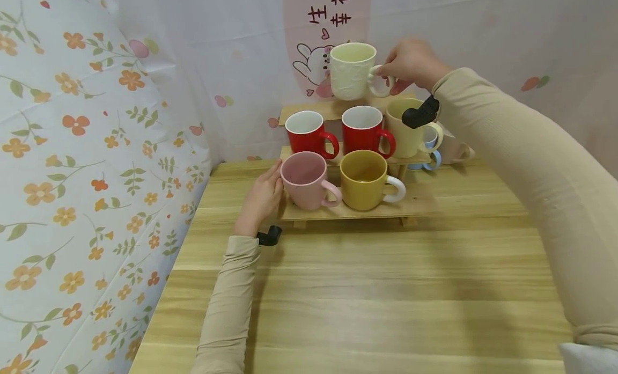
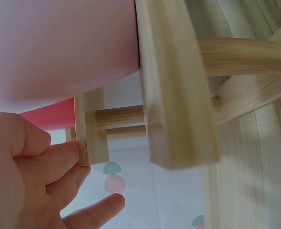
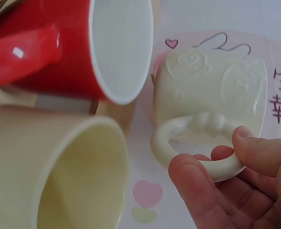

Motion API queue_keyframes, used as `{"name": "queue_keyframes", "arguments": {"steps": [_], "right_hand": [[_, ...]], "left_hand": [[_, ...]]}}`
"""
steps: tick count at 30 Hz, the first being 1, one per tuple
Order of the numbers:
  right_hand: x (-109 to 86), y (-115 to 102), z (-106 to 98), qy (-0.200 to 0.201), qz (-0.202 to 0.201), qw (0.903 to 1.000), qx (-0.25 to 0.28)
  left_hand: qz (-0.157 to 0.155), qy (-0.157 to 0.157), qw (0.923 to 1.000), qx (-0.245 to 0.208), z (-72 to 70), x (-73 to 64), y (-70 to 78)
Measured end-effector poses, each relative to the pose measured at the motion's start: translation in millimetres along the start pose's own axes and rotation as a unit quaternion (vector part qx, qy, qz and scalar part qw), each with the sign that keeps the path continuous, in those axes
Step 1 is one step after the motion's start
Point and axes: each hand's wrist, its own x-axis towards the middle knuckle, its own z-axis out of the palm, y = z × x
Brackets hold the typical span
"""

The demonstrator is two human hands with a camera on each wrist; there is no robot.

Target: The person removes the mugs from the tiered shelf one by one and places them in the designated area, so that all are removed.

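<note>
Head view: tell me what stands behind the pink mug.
The left red mug stands behind the pink mug, its white interior visible. The pink mug covers its lower front, which cannot be seen.

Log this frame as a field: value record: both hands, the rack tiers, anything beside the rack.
right_hand: grips embossed pale-yellow mug by its handle
left_hand: fingers touch middle_tier end
middle_tier: two red mugs, plain cream-yellow mug
front_tier: pink mug, mustard mug
beside_rack: light-blue mug, beige mug, both partly hidden
</note>
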Motion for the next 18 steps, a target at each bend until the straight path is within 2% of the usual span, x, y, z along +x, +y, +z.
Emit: {"name": "queue_keyframes", "arguments": {"steps": [7,18], "right_hand": [[-8.7,13,-8,0.017,0.005,0.9998,0.004],[-23.9,34,-23,0.031,0.036,0.9986,-0.025]], "left_hand": [[0.005,0.003,1.0,-0.005,-0.6,-1.3,-1.6],[-0.001,0.001,1.0,-0.007,-0.2,-3.5,-1.4]]}}
